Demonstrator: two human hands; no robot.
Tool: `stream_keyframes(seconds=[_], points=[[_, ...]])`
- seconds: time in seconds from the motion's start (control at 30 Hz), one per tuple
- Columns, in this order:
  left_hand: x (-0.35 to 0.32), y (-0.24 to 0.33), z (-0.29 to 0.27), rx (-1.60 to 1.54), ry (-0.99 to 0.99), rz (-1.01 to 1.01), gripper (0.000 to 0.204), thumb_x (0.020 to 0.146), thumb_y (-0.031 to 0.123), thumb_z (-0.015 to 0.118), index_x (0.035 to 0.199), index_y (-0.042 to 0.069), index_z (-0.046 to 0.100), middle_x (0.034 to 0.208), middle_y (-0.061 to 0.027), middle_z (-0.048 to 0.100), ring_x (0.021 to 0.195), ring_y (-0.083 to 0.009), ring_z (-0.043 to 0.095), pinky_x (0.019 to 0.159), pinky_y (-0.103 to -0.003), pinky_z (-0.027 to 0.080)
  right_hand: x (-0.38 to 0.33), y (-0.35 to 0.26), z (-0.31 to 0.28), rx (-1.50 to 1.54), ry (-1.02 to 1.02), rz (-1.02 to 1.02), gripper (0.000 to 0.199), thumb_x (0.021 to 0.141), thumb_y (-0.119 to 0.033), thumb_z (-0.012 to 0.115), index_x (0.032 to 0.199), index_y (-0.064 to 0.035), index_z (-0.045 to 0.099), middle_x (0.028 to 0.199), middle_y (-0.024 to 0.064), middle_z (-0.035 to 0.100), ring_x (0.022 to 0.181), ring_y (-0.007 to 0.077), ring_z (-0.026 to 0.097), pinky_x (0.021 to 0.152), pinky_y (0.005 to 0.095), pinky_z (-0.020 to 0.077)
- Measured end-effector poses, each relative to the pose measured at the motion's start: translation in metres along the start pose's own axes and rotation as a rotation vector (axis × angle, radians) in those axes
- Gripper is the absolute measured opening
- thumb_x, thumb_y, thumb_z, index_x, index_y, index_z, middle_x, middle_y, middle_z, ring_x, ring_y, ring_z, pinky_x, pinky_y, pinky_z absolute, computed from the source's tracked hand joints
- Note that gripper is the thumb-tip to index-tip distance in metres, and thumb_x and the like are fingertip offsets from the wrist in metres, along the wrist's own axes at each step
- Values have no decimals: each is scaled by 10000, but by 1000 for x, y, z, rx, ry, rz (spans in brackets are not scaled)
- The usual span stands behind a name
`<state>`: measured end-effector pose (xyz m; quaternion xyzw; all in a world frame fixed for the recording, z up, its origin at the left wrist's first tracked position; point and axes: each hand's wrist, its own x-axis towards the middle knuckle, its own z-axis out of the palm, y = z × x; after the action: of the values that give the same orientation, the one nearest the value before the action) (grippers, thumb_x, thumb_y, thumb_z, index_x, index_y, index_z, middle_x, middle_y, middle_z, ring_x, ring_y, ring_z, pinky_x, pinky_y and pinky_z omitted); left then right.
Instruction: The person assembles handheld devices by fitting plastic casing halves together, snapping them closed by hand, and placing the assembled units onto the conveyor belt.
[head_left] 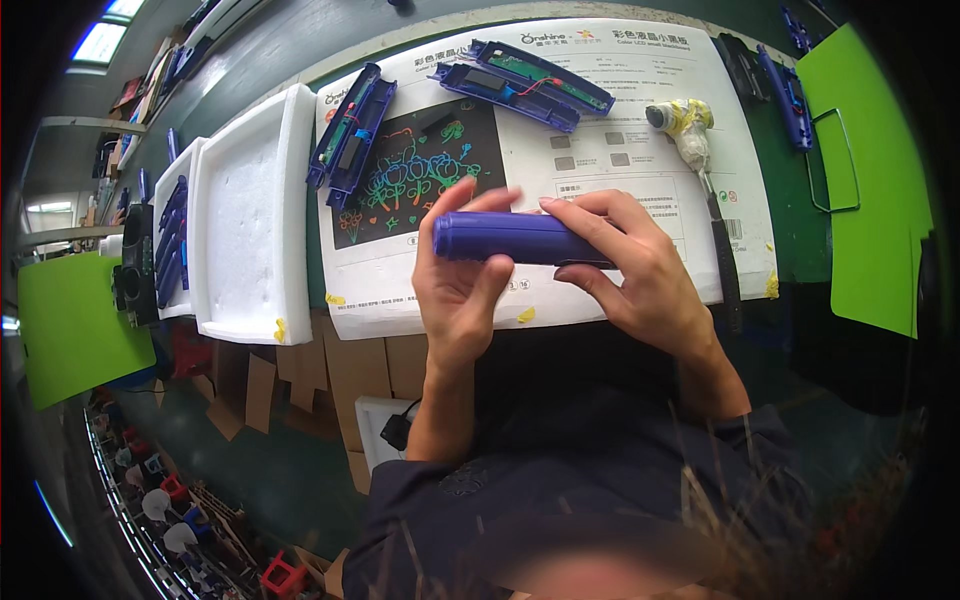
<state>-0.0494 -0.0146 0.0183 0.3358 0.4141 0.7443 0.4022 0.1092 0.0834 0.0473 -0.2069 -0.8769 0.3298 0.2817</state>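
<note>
Both hands met over the near edge of the bench on one purple plastic casing [512, 238], a long closed bar held level above the printed white sheet [640, 130]. The left hand [462, 285] cupped its left end from below, fingers curled up round it and the thumb laid along the front. The right hand [640, 275] clamped the right end, fingers folded over the top and the thumb pressed in underneath – neither hand was spread at all.

Judging by how things lay, this casing looked shut and nearly finished, while others waited open. One opened casing [350, 135] lay on the sheet's left edge with its circuit board showing, and a second opened pair [525, 82] with a red wire sat at the top. A screwdriver with a taped handle [690, 140] lay untouched to the right. A white foam tray [250, 215] stood bare on the left, and the tray beyond it [172, 240] held several purple pieces – finished or not, I could not tell.

The casing's right end was hidden under the fingers, so any seam or screw there was unseen, and the dark parts at the far right rim were too bent by the lens to identify
</note>
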Motion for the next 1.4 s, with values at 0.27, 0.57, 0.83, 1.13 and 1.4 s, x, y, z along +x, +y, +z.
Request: stream_keyframes(seconds=[0.27,0.57,0.83,1.13,1.4], points=[[-16,-7,20,176,-54,338,439,822,60,741,1130,-5,434,1115,-270,603,1079,-339,608,955,-442,493,15,12,27,-73,416,-66,344,949,-206,534,645,-54,586,599,80,514,527,270,505,510,386,388],[-17,-16,10,252,-6,449,461,816,72,749,1128,28,413,1093,-256,596,1097,-366,597,967,-520,477,22,21,20,81,418,-116,382,987,-326,484,819,-8,611,846,150,603,778,315,589,684,372,467],[-22,-21,-5,-65,65,207,439,812,25,687,1173,68,442,1282,-239,477,1260,-454,465,1062,-548,384,-13,20,4,1002,217,454,532,917,-260,654,1317,5,422,1194,190,587,1071,218,605,891,329,514],[-23,-13,-17,533,11,101,403,870,45,669,1228,-44,506,1075,-208,644,892,-251,686,765,-315,559,2,21,-2,1088,356,350,605,921,-198,639,1371,44,314,1185,241,577,984,291,659,773,366,595],[-21,-12,4,-201,-18,-373,500,1051,380,248,1273,-42,400,857,-149,563,404,-129,480,342,-211,337,2,1,18,902,147,442,538,891,16,596,1377,29,366,1166,144,538,974,186,622,839,306,541]])
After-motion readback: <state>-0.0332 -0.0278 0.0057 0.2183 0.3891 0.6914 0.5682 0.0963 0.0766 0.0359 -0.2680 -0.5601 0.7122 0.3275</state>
